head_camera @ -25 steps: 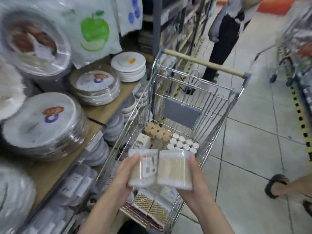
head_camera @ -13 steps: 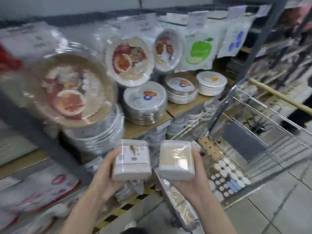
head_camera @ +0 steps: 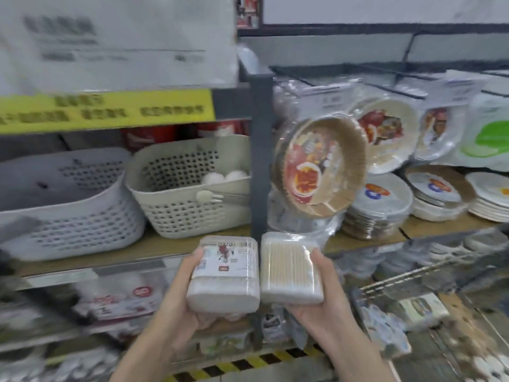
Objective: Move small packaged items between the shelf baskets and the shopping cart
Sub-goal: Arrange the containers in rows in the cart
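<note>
The left hand (head_camera: 176,304) grips a labelled swab box (head_camera: 224,271), the right hand (head_camera: 325,299) a clear swab box (head_camera: 289,267), fingers curled round each, side by side touching, before the shelf's front edge (head_camera: 110,255) below the cream basket (head_camera: 190,188).

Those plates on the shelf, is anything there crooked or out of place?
Yes. One wrapped brown-rimmed plate pack beside the grey shelf post tilts forward over the flat plate stacks, while those lie level. The two packs in the hands look undamaged.
</note>
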Motion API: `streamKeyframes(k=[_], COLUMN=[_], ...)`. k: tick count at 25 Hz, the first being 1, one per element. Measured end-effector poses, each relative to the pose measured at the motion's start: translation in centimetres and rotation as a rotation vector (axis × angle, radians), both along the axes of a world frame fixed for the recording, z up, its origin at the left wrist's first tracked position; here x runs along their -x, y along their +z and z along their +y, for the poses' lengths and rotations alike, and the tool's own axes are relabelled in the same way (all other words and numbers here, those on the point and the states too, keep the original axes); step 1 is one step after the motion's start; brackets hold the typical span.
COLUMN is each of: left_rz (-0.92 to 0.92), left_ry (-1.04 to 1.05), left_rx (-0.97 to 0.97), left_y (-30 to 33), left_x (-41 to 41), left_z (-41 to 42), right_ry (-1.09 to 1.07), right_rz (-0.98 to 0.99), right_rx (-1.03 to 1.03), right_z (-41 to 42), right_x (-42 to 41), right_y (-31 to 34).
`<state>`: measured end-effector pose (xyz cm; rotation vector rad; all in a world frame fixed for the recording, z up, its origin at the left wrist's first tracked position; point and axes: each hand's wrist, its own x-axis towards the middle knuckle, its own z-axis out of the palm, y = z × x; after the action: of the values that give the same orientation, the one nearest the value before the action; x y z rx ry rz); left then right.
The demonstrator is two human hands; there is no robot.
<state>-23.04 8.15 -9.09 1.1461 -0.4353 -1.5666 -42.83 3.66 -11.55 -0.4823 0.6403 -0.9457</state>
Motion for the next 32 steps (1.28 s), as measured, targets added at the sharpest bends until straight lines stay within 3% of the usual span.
streamKeyframes(k=[5,9,15,19,26,29,32], left_rz=[0.053,-0.049,-0.299,-0.403,-0.754,-1.004,-1.511], left_ry=[-0.176,-0.262,-0.062,0.071,0.232,0.024,-0.361], left_rx=[0.057,0.127,0.285,0.364,0.410,0.367,0.306], left_y=[3.1,4.7,8.2,10.2,10.8,10.1,8.3], left_x=[-9.7,-14.8,-17.3,-17.3,-16.5,-15.8,-15.6], left_z=[1.0,0.1,-3.9,-7.0,-12.8,-15.3,-19.1], right_ry=[0.005,-0.052,-0.256,-0.240,-0.336,-0.475,-0.532], right_rz=[0.042,0.109,0.249,0.313,0.320,0.480,0.644], right_rx=[0.204,0.247,0.315,0.364,0.420,0.495,0.505], right_z=[-0.2,-0.5,-2.9,-6.2,-10.6,-12.5,-13.8], right_x=[-8.6,-12.5,-13.7,-13.8,-15.5,-16.3,-16.9], right_y=[1.9,3.5,6.6,8.3,9.7,9.8,9.7])
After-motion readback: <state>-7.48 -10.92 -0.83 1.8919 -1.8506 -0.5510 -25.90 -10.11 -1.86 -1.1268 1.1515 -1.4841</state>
